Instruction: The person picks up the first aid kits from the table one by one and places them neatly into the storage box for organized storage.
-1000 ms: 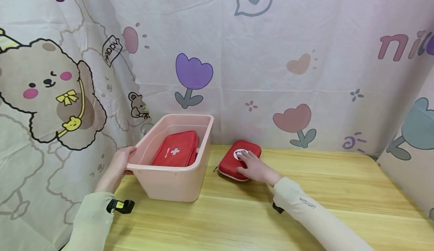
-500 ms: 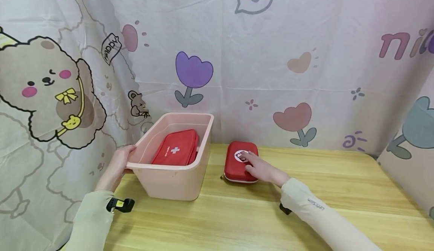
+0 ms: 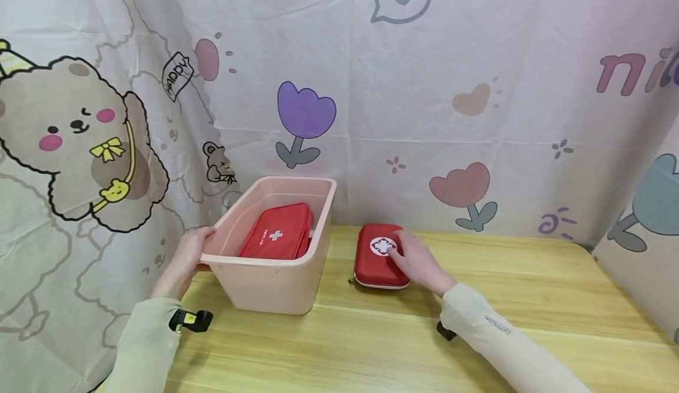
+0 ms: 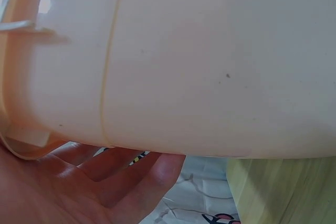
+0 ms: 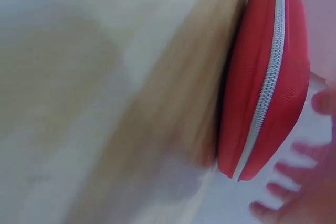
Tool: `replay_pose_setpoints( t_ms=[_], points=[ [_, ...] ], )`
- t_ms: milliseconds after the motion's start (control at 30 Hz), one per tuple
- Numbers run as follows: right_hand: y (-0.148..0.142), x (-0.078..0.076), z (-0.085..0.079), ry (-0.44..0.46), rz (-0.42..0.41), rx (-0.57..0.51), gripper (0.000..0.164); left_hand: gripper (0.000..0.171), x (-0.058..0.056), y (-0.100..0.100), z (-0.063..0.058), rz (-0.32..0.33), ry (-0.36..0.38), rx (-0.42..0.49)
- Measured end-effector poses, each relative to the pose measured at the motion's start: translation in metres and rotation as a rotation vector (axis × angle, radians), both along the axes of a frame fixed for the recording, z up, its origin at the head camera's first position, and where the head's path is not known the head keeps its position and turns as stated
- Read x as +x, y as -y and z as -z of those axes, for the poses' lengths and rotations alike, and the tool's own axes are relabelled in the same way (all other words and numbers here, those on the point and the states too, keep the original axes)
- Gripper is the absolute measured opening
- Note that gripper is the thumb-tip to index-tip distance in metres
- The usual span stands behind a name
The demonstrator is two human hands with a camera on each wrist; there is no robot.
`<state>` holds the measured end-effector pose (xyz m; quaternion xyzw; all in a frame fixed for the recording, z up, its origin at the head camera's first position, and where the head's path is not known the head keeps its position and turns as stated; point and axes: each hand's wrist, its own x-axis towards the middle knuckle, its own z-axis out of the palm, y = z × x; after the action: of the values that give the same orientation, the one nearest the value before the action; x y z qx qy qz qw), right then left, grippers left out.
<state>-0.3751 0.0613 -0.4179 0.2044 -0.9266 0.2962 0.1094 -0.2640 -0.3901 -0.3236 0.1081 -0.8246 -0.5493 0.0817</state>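
Note:
A pink plastic bin (image 3: 262, 287) stands on the table, and my left hand (image 3: 187, 257) holds its left rim. In the left wrist view, the fingers (image 4: 157, 179) lie under the rim along the bin's outer wall. A red first aid pouch (image 3: 281, 234) with a white cross lies inside the bin. Right of the bin, a red hard-shell first aid case (image 3: 368, 263) with a round white emblem lies flat on the table. My right hand (image 3: 421, 263) is at the case's right side, fingers spread. The right wrist view shows the case's zipper (image 5: 268, 87), with blurred fingertips beside it.
The light wood table (image 3: 339, 352) meets a printed cloth (image 3: 371, 86) at the back. More cloth hangs close along the left side, beside my left hand. Each wrist carries a small black camera (image 3: 193, 320).
The red case has turned more upright to the view and shifted slightly right. My right hand has moved from its top toward its right side. The left hand and bin stay put.

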Motion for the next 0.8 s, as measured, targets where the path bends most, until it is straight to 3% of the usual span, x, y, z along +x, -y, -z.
replay_pose_setpoints(
  t_ms=[67, 133, 300, 433, 533, 667, 800],
  points=[
    [0.004, -0.004, -0.002, 0.030, 0.084, 0.013, 0.055, 0.058, 0.000, 0.000, -0.001, 0.000, -0.003, -0.003],
    [0.008, -0.008, -0.005, 0.121, 0.148, 0.014, 0.064, 0.058, 0.000, 0.001, -0.001, 0.004, -0.003, -0.005],
    [0.016, -0.010, -0.007, 0.354, 0.206, 0.048, 0.088, 0.058, 0.000, 0.000, 0.000, 0.005, 0.000, 0.005],
    [0.019, -0.009, -0.009, 0.408, 0.204, 0.088, 0.102, 0.057, 0.000, 0.000, 0.001, 0.005, -0.010, 0.026],
    [0.019, -0.009, -0.011, 0.410, 0.165, 0.059, 0.101, 0.058, 0.000, 0.000, 0.000, 0.005, -0.013, 0.029],
    [0.018, -0.011, -0.012, 0.443, 0.110, -0.032, 0.097, 0.058, 0.000, -0.001, 0.000, -0.007, -0.011, 0.025],
    [0.016, -0.013, -0.011, 0.509, 0.072, -0.212, 0.082, 0.058, 0.000, -0.001, 0.000, -0.015, -0.013, 0.027]
  ],
)
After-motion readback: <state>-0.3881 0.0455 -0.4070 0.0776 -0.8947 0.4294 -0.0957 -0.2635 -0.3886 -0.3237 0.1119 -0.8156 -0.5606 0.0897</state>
